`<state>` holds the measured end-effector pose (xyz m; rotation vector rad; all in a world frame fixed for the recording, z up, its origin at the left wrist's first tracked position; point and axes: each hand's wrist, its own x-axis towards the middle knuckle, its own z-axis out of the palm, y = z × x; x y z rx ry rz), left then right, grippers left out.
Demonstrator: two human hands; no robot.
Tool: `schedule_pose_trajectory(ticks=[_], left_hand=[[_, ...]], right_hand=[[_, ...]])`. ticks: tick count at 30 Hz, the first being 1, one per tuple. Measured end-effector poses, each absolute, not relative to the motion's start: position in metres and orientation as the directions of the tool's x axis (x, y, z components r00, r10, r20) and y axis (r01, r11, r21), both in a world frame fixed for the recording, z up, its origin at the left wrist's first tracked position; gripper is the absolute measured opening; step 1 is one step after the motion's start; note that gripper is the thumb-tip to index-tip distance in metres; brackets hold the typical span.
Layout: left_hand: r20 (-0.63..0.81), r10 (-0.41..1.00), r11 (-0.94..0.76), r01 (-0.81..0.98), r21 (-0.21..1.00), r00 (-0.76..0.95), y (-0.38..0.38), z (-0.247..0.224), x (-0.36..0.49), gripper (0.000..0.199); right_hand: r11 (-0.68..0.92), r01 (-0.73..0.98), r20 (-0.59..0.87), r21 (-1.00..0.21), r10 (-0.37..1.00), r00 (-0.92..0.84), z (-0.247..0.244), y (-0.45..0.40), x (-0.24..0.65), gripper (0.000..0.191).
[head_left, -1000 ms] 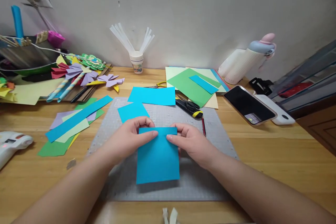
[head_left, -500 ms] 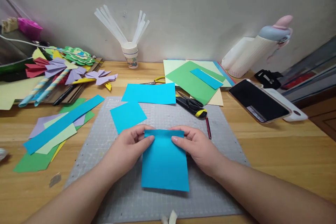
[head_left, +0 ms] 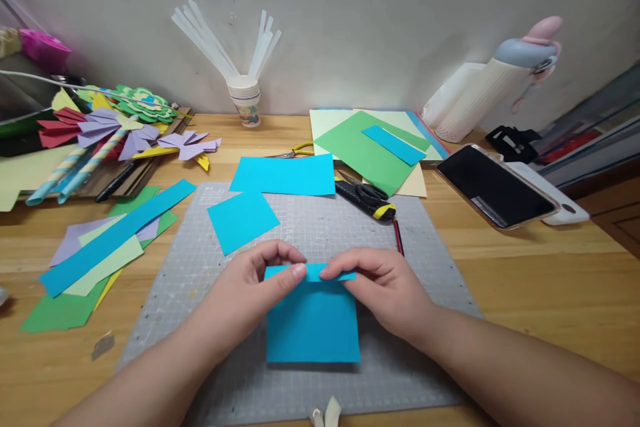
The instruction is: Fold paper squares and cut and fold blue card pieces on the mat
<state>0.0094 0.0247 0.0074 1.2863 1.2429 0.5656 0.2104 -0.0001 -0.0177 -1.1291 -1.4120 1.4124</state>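
A blue paper sheet [head_left: 313,327] is held above the grey cutting mat [head_left: 400,373], its far edge folded over into a narrow flap. My left hand [head_left: 265,280] pinches the left part of that flap between thumb and fingers. On the right part, my right hand [head_left: 377,283] grips the same fold, its thumb partly hidden. The two hands are close together near the middle of the flap. A smaller blue square [head_left: 243,221] and a blue rectangle [head_left: 283,175] lie beyond the hands.
Black scissors [head_left: 370,192] and a black-yellow cutter [head_left: 363,203] lie at the mat's far edge. A phone [head_left: 497,187] leans at the right. Paper strips [head_left: 117,237] and paper flowers [head_left: 145,103] are at the left. Behind stands a cup [head_left: 247,107] with straws.
The sheet's far edge, nearly flat before, is now folded towards me as a flap. Both hands have moved inward along it and slightly nearer to me.
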Motion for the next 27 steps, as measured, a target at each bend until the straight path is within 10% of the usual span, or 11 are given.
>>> schedule_pose_trajectory(ticks=[6,12,27], left_hand=[[-0.229,0.925,0.082,0.428,0.900,0.304,0.021,0.011,0.009,0.024],[-0.112,0.921,-0.111,0.527,0.843,0.372,0.009,0.010,0.014,0.016],[-0.212,0.916,0.008,0.512,0.859,0.341,0.007,0.005,0.019,0.015]], right_hand=[[-0.099,-0.110,-0.073,-0.989,0.973,-0.217,-0.015,-0.006,0.212,0.027],[0.010,0.229,-0.051,-0.973,0.965,-0.257,-0.008,-0.010,0.204,0.012],[-0.015,0.254,-0.086,-0.967,0.959,-0.268,-0.006,-0.009,0.200,0.007]])
